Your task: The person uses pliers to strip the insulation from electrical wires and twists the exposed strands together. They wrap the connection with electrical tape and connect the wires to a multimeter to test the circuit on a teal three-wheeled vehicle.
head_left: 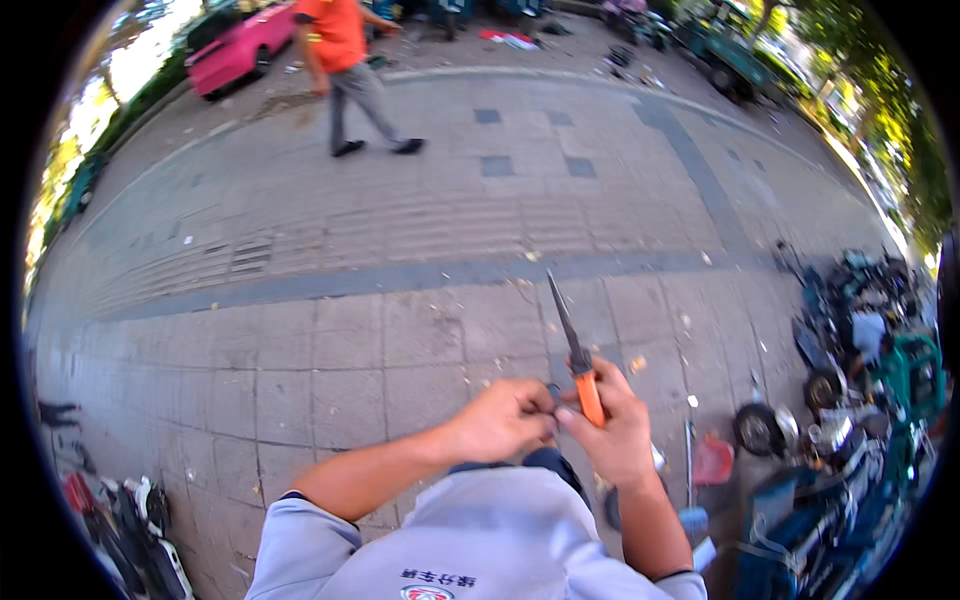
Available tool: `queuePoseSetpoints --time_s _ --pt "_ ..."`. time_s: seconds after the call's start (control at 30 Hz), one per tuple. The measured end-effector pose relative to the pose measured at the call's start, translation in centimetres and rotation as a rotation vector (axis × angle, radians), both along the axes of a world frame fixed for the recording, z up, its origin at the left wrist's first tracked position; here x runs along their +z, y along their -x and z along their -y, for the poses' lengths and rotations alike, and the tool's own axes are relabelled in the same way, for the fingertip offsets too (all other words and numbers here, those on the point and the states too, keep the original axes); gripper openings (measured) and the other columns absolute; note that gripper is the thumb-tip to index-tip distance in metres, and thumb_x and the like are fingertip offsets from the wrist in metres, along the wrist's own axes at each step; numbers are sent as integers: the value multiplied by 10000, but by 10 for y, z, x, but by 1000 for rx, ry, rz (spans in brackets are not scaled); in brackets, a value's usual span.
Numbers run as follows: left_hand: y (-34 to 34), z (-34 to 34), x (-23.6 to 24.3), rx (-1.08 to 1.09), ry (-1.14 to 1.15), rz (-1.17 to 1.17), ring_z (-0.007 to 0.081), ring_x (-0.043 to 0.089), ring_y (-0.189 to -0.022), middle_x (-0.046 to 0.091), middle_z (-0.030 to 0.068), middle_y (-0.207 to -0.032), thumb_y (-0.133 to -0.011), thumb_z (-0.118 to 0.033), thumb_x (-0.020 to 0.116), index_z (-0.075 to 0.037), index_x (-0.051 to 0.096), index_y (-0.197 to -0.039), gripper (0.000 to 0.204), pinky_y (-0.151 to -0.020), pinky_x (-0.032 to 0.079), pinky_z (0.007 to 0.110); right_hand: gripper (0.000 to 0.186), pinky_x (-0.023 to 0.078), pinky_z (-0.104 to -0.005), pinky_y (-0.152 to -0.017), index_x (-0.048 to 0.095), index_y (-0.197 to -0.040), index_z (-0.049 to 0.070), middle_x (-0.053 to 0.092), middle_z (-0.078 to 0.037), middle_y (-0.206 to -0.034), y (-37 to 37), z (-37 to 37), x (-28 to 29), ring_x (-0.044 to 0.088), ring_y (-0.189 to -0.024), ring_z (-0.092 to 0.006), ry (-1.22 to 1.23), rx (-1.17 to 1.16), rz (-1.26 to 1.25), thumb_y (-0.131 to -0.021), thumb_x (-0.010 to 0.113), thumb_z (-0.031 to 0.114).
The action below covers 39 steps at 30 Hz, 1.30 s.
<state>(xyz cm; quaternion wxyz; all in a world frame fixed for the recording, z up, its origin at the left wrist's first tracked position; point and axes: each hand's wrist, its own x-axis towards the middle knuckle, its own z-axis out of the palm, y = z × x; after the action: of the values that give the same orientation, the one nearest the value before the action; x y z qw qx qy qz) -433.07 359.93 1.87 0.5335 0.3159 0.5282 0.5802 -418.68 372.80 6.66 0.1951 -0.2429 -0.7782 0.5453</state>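
In front of my body, my right hand [618,432] grips an orange-handled tool [590,395] with a long, dark, tapered tip angled up and away from me. My left hand [500,415] is just left of it, fingers curled around or pinching a small dark piece that I cannot make out. The fingertips of both hands are close together, perhaps touching that piece; I cannot tell which hand bears it.
Tiled pavement [390,330] spreads ahead. A person in an orange shirt [335,45] walks beyond. Jumbled scooters and wheels [840,400] crowd the right, with a red plastic item [712,458]. A scooter [130,530] lies lower left. A pink vehicle [225,55] stands top left.
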Motion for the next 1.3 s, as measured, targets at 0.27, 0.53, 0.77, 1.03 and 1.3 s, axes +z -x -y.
queuePoseSetpoints --time_s 0.27,0.53,0.77,1.03,1.3 --pt "39 -60 1 92 24 -488 254 681 -702 703 158 -793 -922 -146 662 23 627 -963 178 -643 512 403 88 500 -336 -920 710 -891 -46 644 -153 -1204 50 -76 -35 624 -1068 -215 250 94 -87 -813 704 -8" --pt "72 -145 11 207 110 -571 190 640 -713 668 112 -778 -974 -159 630 10 627 -982 168 -657 498 367 63 490 -349 -928 682 -904 -33 643 -142 -1176 112 -181 -45 620 -1064 -213 274 295 -133 -859 682 11" --pt "101 -214 -14 405 -45 -148 104 614 -752 678 17 -844 -1015 -164 641 -14 665 -1030 152 -666 500 293 62 489 -320 -909 674 -904 -34 634 -107 -1157 149 -245 -46 606 -1030 -168 238 235 -72 -876 671 22" --pt "200 -290 -33 315 54 81 41 517 -597 695 19 -889 -1007 -161 664 -27 693 -1070 152 -510 420 235 69 500 -329 -834 648 -872 -8 630 -104 -1114 222 -317 -73 596 -960 -166 202 136 -53 -867 699 38" --pt "341 -398 -32 535 3 -95 28 555 -694 676 -13 -810 -959 -92 716 12 712 -1012 117 -577 444 226 177 509 -375 -857 667 -930 -29 602 -181 -1174 314 -397 -40 621 -983 -297 -296 73 11 -818 769 61"
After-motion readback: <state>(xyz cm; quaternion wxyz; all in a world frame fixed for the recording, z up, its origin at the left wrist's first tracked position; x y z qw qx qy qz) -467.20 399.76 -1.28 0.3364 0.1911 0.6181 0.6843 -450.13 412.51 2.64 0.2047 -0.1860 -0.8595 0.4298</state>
